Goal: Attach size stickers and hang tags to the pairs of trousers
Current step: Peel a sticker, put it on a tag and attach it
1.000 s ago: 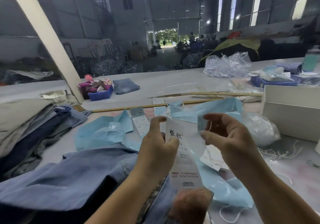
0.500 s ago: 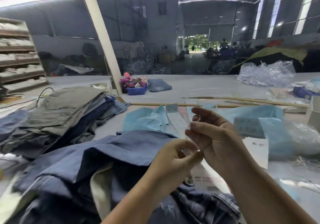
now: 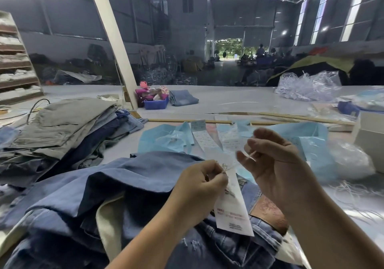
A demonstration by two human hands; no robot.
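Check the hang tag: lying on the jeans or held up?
Held up. The left hand pinches the hang tag at its top; it hangs tilted above the jeans, string running to the right hand.

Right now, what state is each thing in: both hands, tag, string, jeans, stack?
left hand: pinches string at tag's top
right hand: pinches string's other end
hang tag: hanging from left hand
string: stretched between hands
jeans: rumpled, underneath
trouser stack: folded, piled
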